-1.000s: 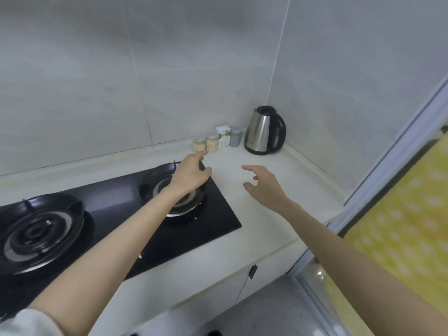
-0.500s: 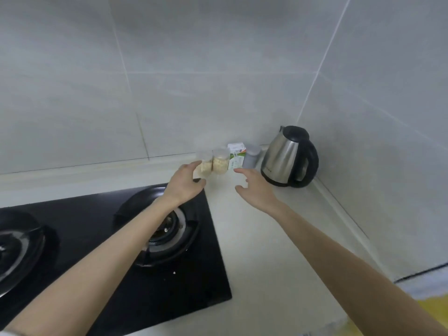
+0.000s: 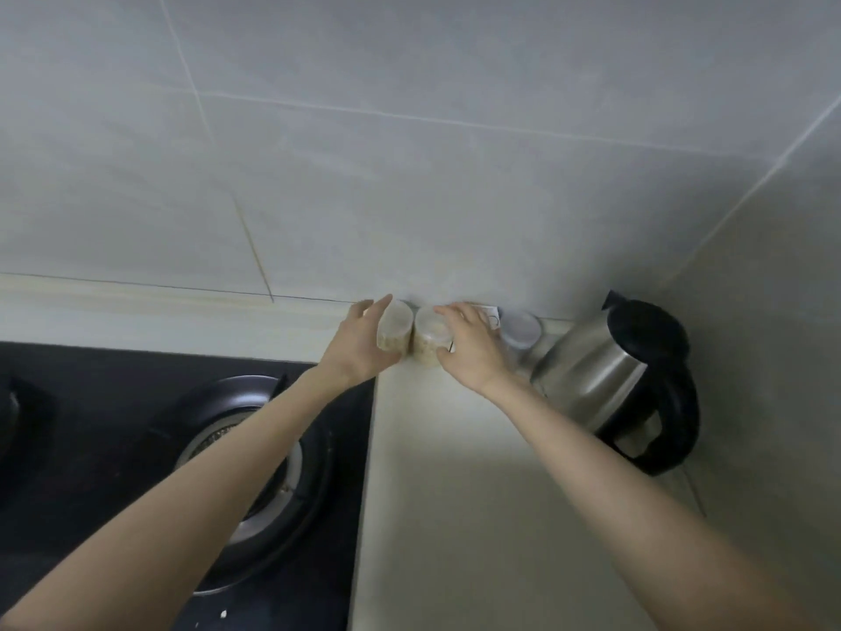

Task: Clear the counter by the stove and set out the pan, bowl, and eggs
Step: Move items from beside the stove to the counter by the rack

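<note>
Now, left hand (image 3: 359, 352): left jar (image 3: 392, 327) is gripped; open before.
Right hand (image 3: 473, 352): right jar (image 3: 428, 341) is gripped likewise.
Counter (image 3: 455, 471): clearing is begun.

My feed is dim and flat, a cool grey light with no source I can place. The wall tiles (image 3: 409, 152) look washed, while the table (image 3: 455, 494) reads warmer, cream. Soft bright streaks run down the steel kettle (image 3: 591, 380), which drops a faint shadow into the corner. The lens bends the tile seams, worst toward the edges. Detail is smeared: the left jar (image 3: 393, 330) and right jar (image 3: 428, 341) show their contents only as pale mush.
</note>
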Demonstrator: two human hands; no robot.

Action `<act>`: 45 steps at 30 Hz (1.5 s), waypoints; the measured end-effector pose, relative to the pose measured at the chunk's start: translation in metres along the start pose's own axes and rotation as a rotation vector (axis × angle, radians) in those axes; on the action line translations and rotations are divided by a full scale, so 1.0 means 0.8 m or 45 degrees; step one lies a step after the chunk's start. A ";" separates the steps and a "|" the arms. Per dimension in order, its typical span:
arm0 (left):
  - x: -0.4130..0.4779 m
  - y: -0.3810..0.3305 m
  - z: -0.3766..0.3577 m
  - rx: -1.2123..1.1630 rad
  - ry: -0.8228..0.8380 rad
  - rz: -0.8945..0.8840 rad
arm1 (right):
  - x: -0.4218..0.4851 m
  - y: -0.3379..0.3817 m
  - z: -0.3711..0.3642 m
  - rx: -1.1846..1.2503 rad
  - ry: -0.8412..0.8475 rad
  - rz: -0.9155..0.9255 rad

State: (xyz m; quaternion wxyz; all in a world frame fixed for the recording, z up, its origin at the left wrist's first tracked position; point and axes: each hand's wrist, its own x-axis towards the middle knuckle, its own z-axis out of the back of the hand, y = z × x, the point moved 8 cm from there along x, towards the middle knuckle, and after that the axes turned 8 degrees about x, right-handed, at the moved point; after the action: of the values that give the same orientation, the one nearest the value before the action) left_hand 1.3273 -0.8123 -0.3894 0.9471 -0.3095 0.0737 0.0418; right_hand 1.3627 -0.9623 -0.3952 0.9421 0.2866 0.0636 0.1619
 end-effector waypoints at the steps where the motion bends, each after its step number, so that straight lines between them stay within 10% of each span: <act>1: 0.013 0.004 -0.007 0.016 0.011 0.020 | 0.011 -0.002 -0.004 -0.016 0.009 0.028; 16: 0.067 0.029 -0.032 -0.096 -0.217 0.091 | 0.061 -0.019 -0.028 -0.094 -0.049 0.228; 23: 0.010 0.022 0.026 -0.122 -0.360 0.067 | 0.029 0.013 0.011 0.358 -0.120 0.120; 32: -0.170 0.041 0.159 -0.233 -0.683 0.108 | -0.057 0.169 0.038 0.641 -0.167 0.301; 45: -0.653 0.248 0.292 -0.239 -1.244 0.576 | -0.330 0.555 -0.155 0.744 0.431 0.878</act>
State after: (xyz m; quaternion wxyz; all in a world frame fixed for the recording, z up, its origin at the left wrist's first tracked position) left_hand 0.8139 -0.5315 -0.2318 0.8067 -0.3138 -0.3142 0.3898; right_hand 0.9691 -0.6399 -0.2419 0.6900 0.5133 0.1600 0.4846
